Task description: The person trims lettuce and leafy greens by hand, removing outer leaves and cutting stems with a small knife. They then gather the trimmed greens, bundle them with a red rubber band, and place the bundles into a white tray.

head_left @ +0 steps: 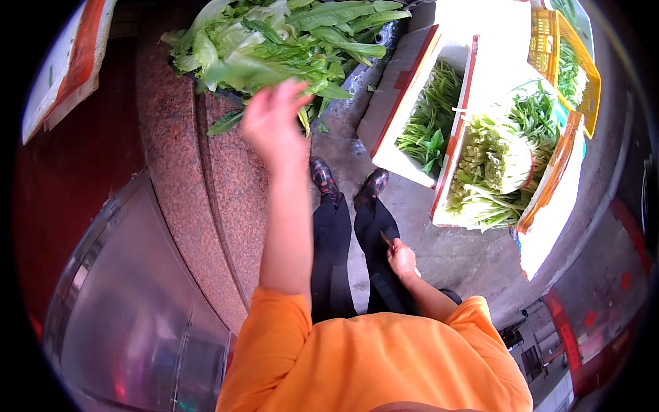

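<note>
My left hand (275, 116) is stretched out in front of the leafy greens, blurred by motion. Just beyond its fingertips a green leaf (242, 74) is blurred too; whether the fingers touch it cannot be told. The pile of long-leaf lettuce (304, 38) lies in a dark crate, mostly hidden under the leaves. Low by my right thigh, my right hand (401, 257) grips a small knife (386, 239), its short blade pointing up and away from me. A loose leaf (225, 122) hangs at the near side of the pile.
Foam boxes stand to the right, one with leafy stems (432, 118), another with bundled greens (507, 154). Behind them is a yellow plastic basket (545, 46). A granite step (170, 154) and a metal panel (128, 288) lie left. My boots (325, 180) rest on the concrete floor (406, 211).
</note>
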A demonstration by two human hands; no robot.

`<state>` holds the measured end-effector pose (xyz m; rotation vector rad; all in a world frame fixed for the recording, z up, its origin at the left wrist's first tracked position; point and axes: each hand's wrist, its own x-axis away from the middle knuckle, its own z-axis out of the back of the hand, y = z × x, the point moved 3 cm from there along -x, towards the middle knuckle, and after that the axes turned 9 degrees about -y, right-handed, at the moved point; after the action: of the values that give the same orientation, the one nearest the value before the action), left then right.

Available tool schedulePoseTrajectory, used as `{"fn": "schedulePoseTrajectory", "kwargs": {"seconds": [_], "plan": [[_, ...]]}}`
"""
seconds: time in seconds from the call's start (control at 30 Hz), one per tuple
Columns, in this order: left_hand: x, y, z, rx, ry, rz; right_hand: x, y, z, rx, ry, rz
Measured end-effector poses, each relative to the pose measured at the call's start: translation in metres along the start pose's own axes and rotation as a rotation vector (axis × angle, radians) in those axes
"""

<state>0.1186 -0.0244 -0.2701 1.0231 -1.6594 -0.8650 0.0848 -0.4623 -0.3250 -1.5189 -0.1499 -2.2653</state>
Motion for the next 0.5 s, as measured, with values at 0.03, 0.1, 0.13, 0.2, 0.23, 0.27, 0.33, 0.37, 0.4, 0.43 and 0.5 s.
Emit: {"fn": "schedulePoseTrajectory", "kwargs": {"seconds": [0.03,0.1,0.13,0.2,0.23,0.27,0.33,0.37,0.4,0.43,0.5], "plan": [[0.002,0.0,-0.041,0.016,-0.161,0.091,0.0,0.002,0.0,-0.013,0.008,-0.01],[-0.008,-0.017,-0.088,-0.106,-0.511,0.104,-0.001,0.009,0.002,-0.019,0.023,-0.015],[-0.01,-0.016,-0.102,-0.067,-0.556,0.181,-0.006,0.008,0.006,-0.115,0.059,0.02],[-0.026,-0.011,-0.086,-0.281,-0.351,0.024,-0.023,0.006,0.014,-0.309,0.124,0.08],[-0.032,-0.01,-0.073,-0.391,-0.255,-0.045,-0.04,-0.001,0.021,-0.355,0.138,0.132],[-0.04,-0.014,-0.043,-0.389,-0.117,-0.078,-0.063,-0.007,0.024,-0.457,0.121,0.165],[-0.061,-0.049,0.056,-0.391,0.214,-0.205,-0.098,-0.064,0.082,-0.54,0.186,0.315],[-0.066,-0.066,0.087,-0.389,0.365,0.006,-0.13,-0.087,0.102,-0.503,0.322,0.437],[-0.079,-0.089,0.123,-0.369,0.323,0.208,-0.154,-0.117,0.125,-0.553,0.235,0.324],[-0.089,-0.11,0.149,-0.344,0.285,0.411,-0.165,-0.16,0.153,-0.798,0.272,0.373],[-0.102,-0.121,0.147,-0.335,0.206,0.323,-0.221,-0.206,0.182,-0.804,0.371,0.454]]}}
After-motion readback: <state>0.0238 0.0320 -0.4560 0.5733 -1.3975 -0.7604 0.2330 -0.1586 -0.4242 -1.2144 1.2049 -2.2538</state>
